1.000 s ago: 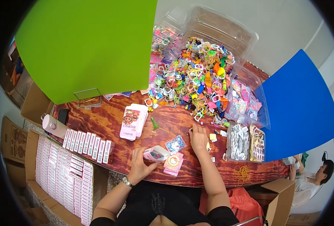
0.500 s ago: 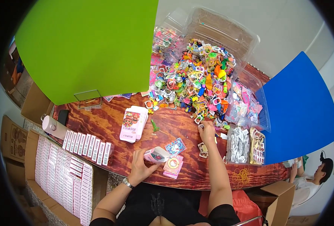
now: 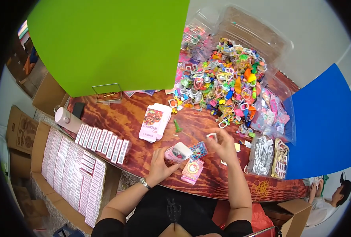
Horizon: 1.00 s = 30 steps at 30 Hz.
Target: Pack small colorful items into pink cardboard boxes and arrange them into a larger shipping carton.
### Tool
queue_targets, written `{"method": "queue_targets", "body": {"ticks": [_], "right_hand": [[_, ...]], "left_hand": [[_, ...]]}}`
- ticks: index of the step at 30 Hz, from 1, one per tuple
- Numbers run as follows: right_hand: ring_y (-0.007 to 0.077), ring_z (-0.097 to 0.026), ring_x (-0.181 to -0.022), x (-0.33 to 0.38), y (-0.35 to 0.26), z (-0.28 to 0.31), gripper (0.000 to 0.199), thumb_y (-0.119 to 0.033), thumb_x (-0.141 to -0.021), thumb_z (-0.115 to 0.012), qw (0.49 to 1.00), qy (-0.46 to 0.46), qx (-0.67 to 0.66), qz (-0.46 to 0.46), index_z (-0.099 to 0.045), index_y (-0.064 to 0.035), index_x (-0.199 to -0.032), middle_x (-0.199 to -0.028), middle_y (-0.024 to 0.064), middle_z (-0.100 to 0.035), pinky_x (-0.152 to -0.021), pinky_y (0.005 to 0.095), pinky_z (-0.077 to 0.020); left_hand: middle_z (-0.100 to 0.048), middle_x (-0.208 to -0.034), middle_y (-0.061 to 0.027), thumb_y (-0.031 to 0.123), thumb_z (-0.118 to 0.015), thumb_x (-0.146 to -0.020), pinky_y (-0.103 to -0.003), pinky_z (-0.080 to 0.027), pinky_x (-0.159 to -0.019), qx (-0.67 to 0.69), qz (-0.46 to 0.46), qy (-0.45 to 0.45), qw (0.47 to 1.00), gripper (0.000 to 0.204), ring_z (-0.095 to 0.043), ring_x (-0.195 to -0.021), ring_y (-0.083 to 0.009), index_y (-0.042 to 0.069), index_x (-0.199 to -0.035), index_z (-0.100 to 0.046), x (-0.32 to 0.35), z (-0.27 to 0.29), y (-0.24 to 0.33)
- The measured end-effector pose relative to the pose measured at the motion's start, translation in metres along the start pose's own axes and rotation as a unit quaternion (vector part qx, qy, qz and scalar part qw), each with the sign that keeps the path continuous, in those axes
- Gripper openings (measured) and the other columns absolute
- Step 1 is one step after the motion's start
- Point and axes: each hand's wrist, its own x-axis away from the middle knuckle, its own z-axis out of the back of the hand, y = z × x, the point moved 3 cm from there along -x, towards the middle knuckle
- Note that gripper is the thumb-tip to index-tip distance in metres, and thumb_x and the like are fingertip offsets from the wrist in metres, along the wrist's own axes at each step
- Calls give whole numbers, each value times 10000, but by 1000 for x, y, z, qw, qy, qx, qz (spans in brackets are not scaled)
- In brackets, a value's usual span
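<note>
My left hand (image 3: 159, 165) is wrapped round a small pink cardboard box (image 3: 173, 155), whose top flap stands open with small items showing inside. Just right of it, my right hand (image 3: 222, 145) pinches a small white trinket (image 3: 211, 136), perhaps a ring, above the table. Below the box lie a pink card pack (image 3: 192, 171) and, partly covered by the flap, a blue card (image 3: 199, 150). A stack of flat pink cartons (image 3: 153, 123) sits farther back, with a green plastic piece (image 3: 177, 126) beside it.
A big heap of colourful trinkets (image 3: 227, 83) fills the back. Filled pink boxes stand in a row (image 3: 102, 144) at left, above a packed carton (image 3: 70, 197). A tray of silvery packets (image 3: 261, 156), rubber bands (image 3: 260, 189) and green (image 3: 108, 43) and blue boards (image 3: 325, 126) surround the work area. Another person sits far right.
My right hand has come away from the edge of the trinket heap toward the box, carrying the white trinket. My left hand has tilted the box more upright. The whole view has shifted slightly.
</note>
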Motion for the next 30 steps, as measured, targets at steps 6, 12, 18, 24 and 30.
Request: {"method": "queue_targets", "body": {"ticks": [6,12,18,24,30], "right_hand": [[244,-715,-885,36,-63,-60,301,-89,-886,-733,953,-115,210,184,-669,-39,-1175,-1066,145,-693,-749,345,-582],[373,-666,-1015,49,-60,-76,366,-92,-901,-688,942,-93,200,254,-626,-78,-1261,-1106,180,-668,-859,430,-558],[301,-713,-834,49,-20,-6,243,-77,-906,-704,949,61,261,169,-694,-42,-1146,-1028,166,-713,-721,376,-574],[357,-686,-859,69,66,74,347,-251,-854,-766,866,118,482,-59,-699,-81,-1149,-997,158,-679,-756,448,-552],[345,-675,-911,71,75,74,317,-280,-820,-793,890,119,429,-100,-661,-71,-1019,-1041,132,-654,-787,458,-534]], "left_hand": [[-601,-1126,-200,268,-888,-718,-452,-470,-930,-1,1,-16,1000,727,-571,-1077,-375,-3,-1294,-535,-3,-9,7],[-601,-1214,-199,212,-898,-676,-450,-487,-954,-35,-9,-15,999,804,-585,-1120,-376,0,-1348,-512,3,-4,4],[-600,-1227,-198,231,-895,-698,-446,-488,-968,-6,16,-36,999,829,-593,-1147,-362,-15,-1372,-480,4,-2,0],[-593,-1211,-192,257,-905,-705,-464,-475,-955,14,-3,-36,999,837,-560,-1131,-373,-26,-1366,-476,-1,-4,9],[-593,-1184,-202,259,-906,-708,-454,-485,-938,13,-7,-36,999,811,-570,-1112,-371,-26,-1346,-495,-2,-9,13]]}}
